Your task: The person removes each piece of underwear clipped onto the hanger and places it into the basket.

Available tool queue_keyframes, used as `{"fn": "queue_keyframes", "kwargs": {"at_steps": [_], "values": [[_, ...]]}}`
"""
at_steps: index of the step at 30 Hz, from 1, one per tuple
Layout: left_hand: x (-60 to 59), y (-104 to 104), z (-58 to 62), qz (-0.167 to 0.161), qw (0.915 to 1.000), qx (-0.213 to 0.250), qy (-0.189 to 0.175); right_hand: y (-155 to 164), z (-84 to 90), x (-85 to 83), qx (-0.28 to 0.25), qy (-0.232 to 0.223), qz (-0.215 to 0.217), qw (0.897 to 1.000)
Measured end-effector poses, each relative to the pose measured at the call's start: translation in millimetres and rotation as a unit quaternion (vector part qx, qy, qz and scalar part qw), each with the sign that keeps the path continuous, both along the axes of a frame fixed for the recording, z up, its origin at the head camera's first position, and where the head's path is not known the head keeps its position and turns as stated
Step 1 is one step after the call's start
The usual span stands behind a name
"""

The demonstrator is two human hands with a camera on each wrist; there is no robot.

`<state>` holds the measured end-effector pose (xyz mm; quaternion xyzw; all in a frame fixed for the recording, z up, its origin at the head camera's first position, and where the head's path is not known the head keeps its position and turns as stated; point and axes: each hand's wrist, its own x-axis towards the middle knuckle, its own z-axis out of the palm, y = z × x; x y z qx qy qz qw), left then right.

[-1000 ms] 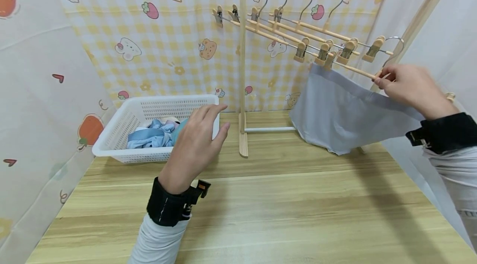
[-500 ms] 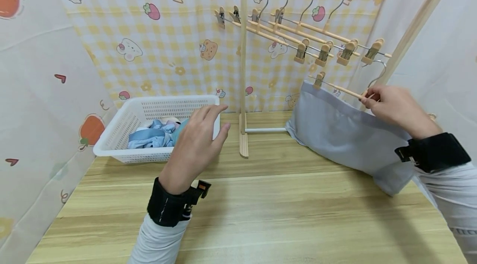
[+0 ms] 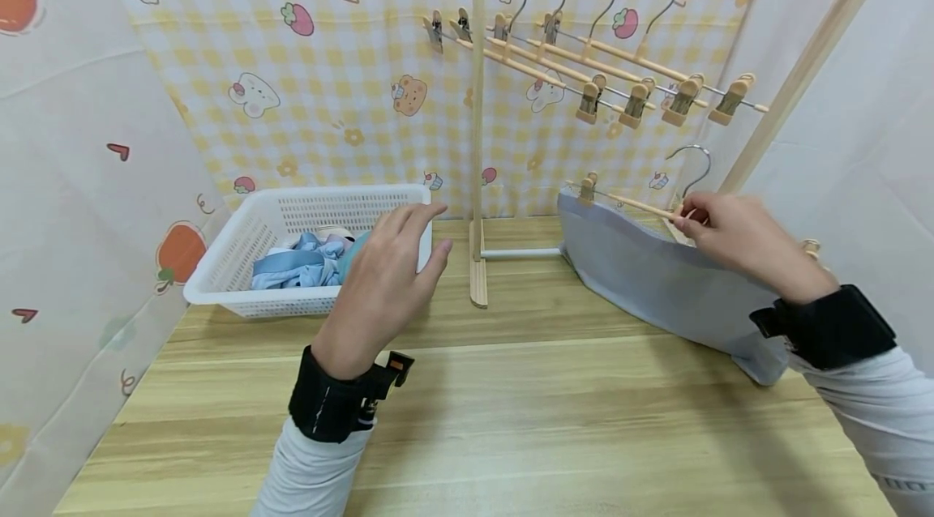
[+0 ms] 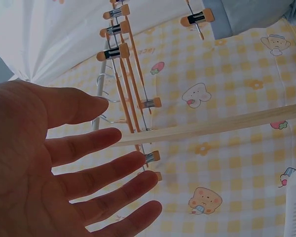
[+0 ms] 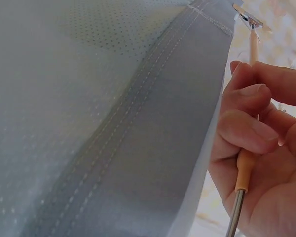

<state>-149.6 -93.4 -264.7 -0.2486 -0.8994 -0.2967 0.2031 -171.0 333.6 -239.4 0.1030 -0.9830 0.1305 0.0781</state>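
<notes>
On the right side of the wooden table, we see the right hand pinching the bar of a wooden clip hanger near its metal hook, fingers and thumb curled round it. The right wrist view shows the same grip close up: fingertips closed on the thin wooden bar, with the metal rod running below the palm. A pale grey-blue garment hangs from that hanger, clipped at its far end, and its lower edge lies on the table beside the rack's foot. The hanger is held low, well below the white rail of the drying rack, where 4 other clip hangers hang by their hooks.

The left hand hovers above the table with its fingers straight and spread, holding nothing. It is just in front of the near right corner of the white plastic basket, though we cannot tell whether it touches the rim. In the left wrist view the palm is open and all the fingers are apart, with the rack's hangers seen beyond them. The basket holds crumpled blue clothes. A yellow checked backdrop with cartoon prints stands behind everything.
</notes>
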Motion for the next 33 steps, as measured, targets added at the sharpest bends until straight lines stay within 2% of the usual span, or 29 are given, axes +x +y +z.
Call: {"fn": "queue_keyframes", "kwargs": {"at_steps": [8,16,19,25,29,33], "values": [[1.5,0,1.4,0.003,1.0000,-0.004,-0.005,-36,-5.7,14.1,0.006,0.013,0.051,0.999],[1.3,-1,2.1,-0.003,0.9999,-0.010,-0.006,-74,-3.7,27.0,-0.006,0.056,0.099,0.993],[0.9,-1,2.4,-0.020,0.9996,-0.018,-0.012,-87,-0.1,32.2,-0.011,0.071,0.117,0.991],[2.0,0,3.7,-0.075,0.9965,-0.013,-0.034,-110,5.5,38.0,-0.029,0.086,0.148,0.985],[1.7,-1,4.3,-0.079,0.9968,-0.003,-0.014,-123,9.9,38.5,-0.035,0.081,0.152,0.984],[1.4,-8,5.6,-0.062,0.9980,0.010,0.014,-134,13.9,36.8,-0.040,0.074,0.157,0.984]]}}
